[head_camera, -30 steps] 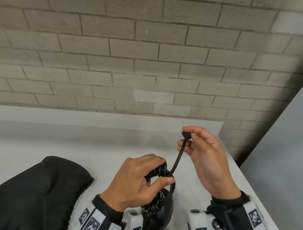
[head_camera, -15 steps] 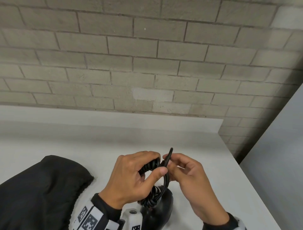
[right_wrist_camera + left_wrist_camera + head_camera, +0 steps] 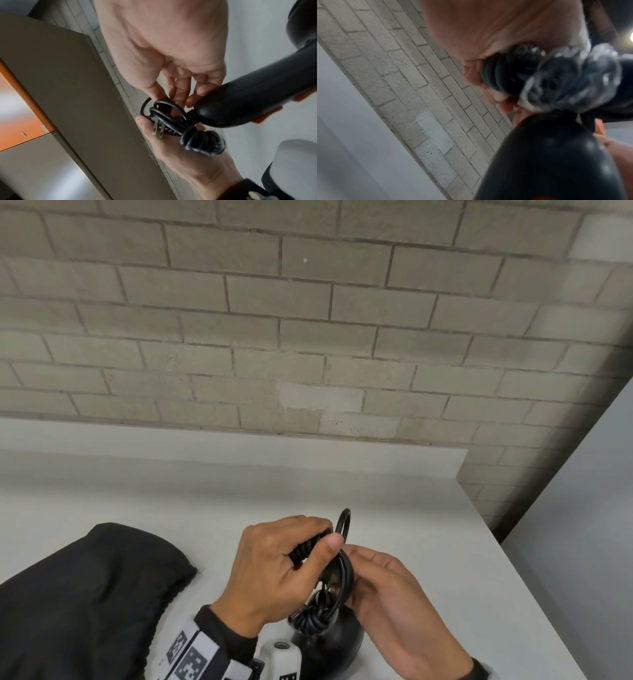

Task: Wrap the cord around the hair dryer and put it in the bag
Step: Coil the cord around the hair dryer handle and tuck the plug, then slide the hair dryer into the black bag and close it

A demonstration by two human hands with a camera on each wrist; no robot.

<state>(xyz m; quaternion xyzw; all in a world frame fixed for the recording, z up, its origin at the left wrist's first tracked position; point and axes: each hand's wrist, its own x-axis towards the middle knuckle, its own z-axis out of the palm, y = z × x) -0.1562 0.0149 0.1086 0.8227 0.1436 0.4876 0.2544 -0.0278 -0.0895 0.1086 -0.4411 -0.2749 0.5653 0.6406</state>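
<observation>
My left hand (image 3: pixel 318 546) grips a tight bundle of black coiled cord (image 3: pixel 308 549) just above the table. The black hair dryer (image 3: pixel 329 645) sits below the hands at the near edge. In the right wrist view its handle (image 3: pixel 257 101) shows orange buttons. There the cord (image 3: pixel 171 121) lies looped in the left palm, with the plug's two metal prongs (image 3: pixel 158 130) sticking out. My right hand (image 3: pixel 359 566) is pressed against the bundle, thumb and fingers (image 3: pixel 180 93) pinching the last loops. One loop (image 3: pixel 344 522) stands up above my left thumb. The black bag (image 3: pixel 85 594) lies at the left.
The white table (image 3: pixel 428 525) ends at a right edge beside a grey panel (image 3: pixel 582 542). A grey brick wall (image 3: pixel 308 337) runs behind a low white ledge (image 3: pixel 205 446). In the right wrist view a tan and orange cabinet (image 3: pixel 25 108) shows.
My right hand came down from holding the plug end up in the air and closed in on the coil. The free cord end now forms a loop at my left thumb.
</observation>
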